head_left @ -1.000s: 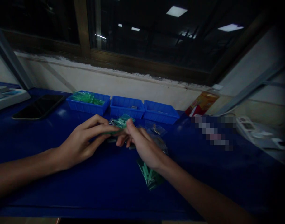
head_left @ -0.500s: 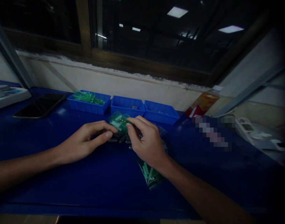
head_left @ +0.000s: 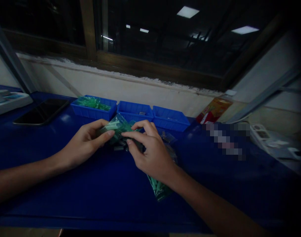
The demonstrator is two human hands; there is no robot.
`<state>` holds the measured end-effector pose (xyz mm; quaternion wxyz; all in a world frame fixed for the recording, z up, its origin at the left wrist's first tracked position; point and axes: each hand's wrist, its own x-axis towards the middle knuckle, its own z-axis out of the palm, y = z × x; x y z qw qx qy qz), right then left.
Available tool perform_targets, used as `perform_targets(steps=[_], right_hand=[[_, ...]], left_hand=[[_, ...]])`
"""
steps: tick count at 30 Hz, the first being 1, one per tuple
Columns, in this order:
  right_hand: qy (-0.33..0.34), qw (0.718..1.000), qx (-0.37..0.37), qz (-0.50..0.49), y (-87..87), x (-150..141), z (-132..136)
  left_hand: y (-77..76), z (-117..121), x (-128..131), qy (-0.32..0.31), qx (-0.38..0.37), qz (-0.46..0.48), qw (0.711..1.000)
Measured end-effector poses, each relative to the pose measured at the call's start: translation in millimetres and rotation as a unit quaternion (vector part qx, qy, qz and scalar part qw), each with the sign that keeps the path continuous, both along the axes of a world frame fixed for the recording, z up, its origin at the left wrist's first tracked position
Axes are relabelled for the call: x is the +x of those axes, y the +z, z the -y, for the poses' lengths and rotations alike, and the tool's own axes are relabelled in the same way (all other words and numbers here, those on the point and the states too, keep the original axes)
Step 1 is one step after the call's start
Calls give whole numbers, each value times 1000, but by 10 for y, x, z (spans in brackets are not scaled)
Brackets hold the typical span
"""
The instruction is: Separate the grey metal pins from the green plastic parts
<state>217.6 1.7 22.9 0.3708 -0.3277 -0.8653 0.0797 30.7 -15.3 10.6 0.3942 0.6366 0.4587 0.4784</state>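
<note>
My left hand pinches the left side of a small clear green plastic bag with pale green strips in it. Over the bag's right side hovers my right hand, its thumb and fingers apart; whether a fingertip touches the bag I cannot tell. Beneath the bag lie several short black cylindrical pieces, partly covered. A second green bag of strips lies under my right wrist. Behind the right hand is a clear bag with small contents, mostly hidden.
Three blue bins stand along the wall: a left bin with green bags, a middle bin with small metal pieces, and a right bin. A phone lies left. A bottle and a white device are at right.
The green bag has shifted left and tilted, still in my left hand. My right hand has let go of its edge and its fingers have spread.
</note>
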Motion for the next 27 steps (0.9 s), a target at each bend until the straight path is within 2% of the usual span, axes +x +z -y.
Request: perform_targets(steps=[3,6,9,11,14,16,18,20,22,24,27], right_hand=[[-2,991,-126,-55,42,-4,7],[13,949,-289,-125,53,-6,-19],[40,903,-387,-182,31,-24,-60],[55,897,-394,-193,13,-37,-79],[26,930,-327,-165,2,-35,-83],[1,968,-222,-116,7,-17,-72],[8,993,-102,-56,12,6,-53],[36,999,-14,-8,8,25,-32],[56,998,34,22,-8,36,-15],[59,995,63,46,-27,40,-8],[49,993,81,77,-39,45,-12]], left_hand=[[5,20,-35,19,160,-136,978],[13,48,-40,12,274,-244,930],[17,63,-27,7,295,-296,908],[16,62,-19,-2,283,-306,909],[15,53,-13,-24,241,-288,927],[16,45,-11,-39,175,-252,951],[11,33,-10,-59,81,-189,977],[-4,17,-14,-83,-13,-110,990],[-28,-3,-22,-111,-81,-32,990],[-50,-20,-30,-131,-121,26,984],[-57,-35,-30,-137,-149,60,978]])
